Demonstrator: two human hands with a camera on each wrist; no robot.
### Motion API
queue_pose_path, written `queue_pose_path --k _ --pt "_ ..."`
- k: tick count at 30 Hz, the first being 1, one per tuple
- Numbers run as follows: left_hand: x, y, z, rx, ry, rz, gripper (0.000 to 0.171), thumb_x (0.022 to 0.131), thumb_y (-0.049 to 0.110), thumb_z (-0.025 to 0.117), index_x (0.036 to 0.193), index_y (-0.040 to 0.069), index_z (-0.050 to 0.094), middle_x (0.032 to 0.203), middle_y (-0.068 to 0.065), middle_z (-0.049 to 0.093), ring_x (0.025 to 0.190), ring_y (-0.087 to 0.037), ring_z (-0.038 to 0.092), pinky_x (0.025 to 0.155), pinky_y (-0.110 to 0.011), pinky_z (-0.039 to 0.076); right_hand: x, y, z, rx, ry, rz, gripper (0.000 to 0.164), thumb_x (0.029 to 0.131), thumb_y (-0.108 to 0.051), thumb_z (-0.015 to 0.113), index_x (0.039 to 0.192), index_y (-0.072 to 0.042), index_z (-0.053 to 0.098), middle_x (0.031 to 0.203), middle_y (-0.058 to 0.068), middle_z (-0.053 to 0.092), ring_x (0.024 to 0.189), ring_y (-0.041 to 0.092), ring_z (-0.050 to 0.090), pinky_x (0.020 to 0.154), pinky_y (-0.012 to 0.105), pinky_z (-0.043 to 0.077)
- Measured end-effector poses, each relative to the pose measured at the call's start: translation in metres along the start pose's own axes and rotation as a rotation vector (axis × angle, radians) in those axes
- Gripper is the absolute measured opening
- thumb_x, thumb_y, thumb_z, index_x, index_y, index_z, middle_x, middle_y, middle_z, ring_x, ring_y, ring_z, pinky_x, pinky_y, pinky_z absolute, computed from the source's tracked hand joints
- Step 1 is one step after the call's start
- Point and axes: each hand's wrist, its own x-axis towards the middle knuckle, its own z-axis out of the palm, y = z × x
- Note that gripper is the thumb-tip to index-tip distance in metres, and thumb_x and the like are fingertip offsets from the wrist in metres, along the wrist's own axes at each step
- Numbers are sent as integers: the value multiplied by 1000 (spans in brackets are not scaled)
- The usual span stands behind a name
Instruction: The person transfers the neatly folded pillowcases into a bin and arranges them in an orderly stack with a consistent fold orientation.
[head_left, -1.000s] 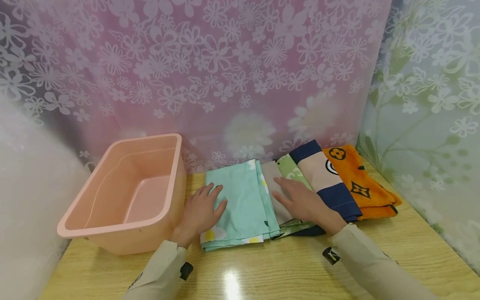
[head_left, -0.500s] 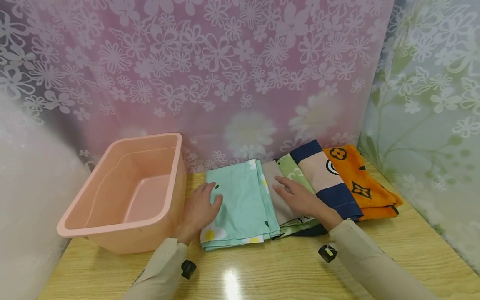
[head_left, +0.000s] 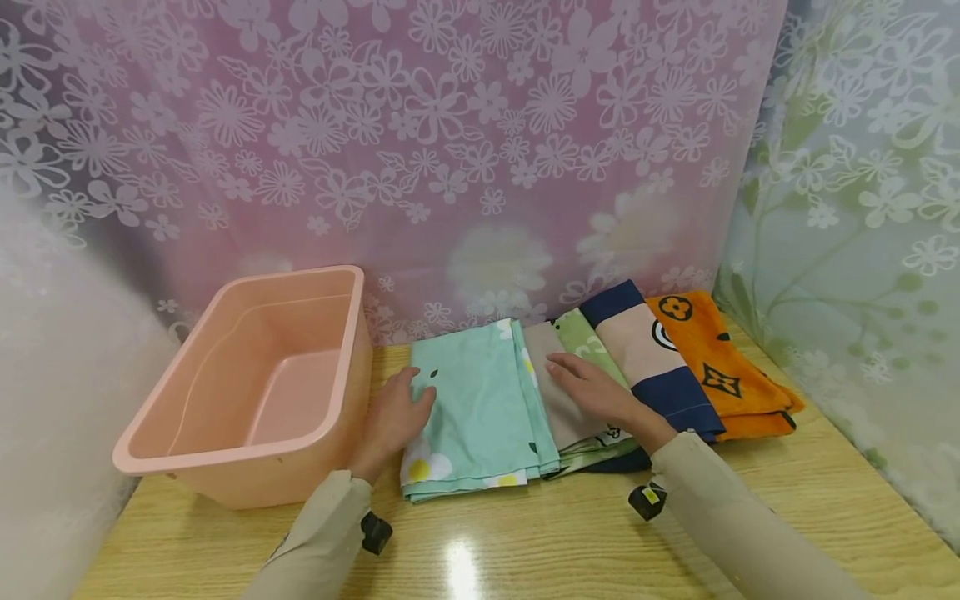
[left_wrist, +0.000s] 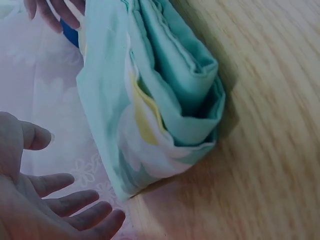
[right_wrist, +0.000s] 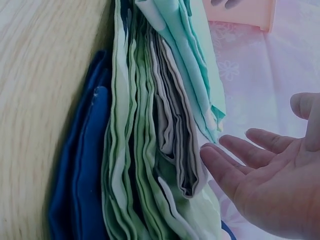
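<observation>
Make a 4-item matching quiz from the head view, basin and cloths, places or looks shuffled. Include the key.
Things
1. basin
2. mint cloth
3. grey cloth
4. orange cloth

Places and looks
A. between the mint cloth and the green cloth
B. black motifs, right end of the row
C. pale pink, left of the cloths
D. white-and-yellow daisy print

Pairs: 1-C, 2-D, 3-A, 4-B

Wood-grain table (head_left: 547,542), pink tub (head_left: 247,479), overlapping folded cloths (head_left: 637,350) alongside
</observation>
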Motion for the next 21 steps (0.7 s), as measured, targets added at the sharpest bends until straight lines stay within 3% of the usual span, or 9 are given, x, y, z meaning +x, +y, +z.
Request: queue_pose_path --k 7,16,21 --pt "5 -7 2 -127 1 -67 52 96 29 53 136 -4 45 135 -23 48 122 -37 47 100 -50 38 4 2 0 200 -41 98 61 105 -40 32 149 2 23 146 26 33 129 42 38 103 53 34" --pt "10 -15 4 -218 -21 -149 54 96 28 52 136 -7 43 133 -27 48 119 -37 49 99 -50 40 11 2 2 279 -49 164 66 103 -43 35 148 4 23 144 28 36 129 40 39 104 49 35" --pt "12 -19 5 -238 -13 -173 51 97 26 51 132 -11 44 121 -26 55 103 -33 55 91 -47 46 13 -1 2 302 -51 219 67 103 -43 37 149 3 22 144 26 37 130 38 39 104 48 35"
